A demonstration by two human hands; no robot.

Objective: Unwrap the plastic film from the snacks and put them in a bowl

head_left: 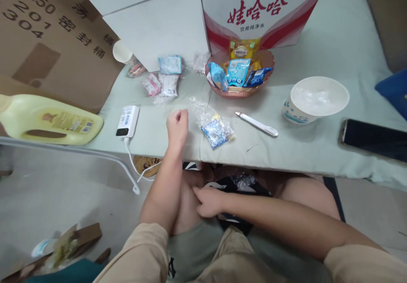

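My left hand (pixel 178 124) is closed in a fist above the table's front edge, with nothing seen in it. To its right lies a crinkled clear wrapper with a blue packet (pixel 216 133), apart from the fist. My right hand (pixel 210 201) is down at my lap, fingers curled, its index fingertip against my left thigh (pixel 187 202); nothing shows in it. A white pen-shaped cutter (pixel 257 124) lies beyond the packet. Behind stands a pink scalloped bowl (pixel 219 90) with several snack packets in it.
A paper tub (pixel 299 109) and a phone (pixel 372 139) are at the right. Leftward lie a white power bank (pixel 127 121) with a cable, small packets (pixel 168 84) and a yellow jug (pixel 54 120). Cartons (pixel 155 24) line the back. Clear plastic (pixel 244 180) rests near my lap.
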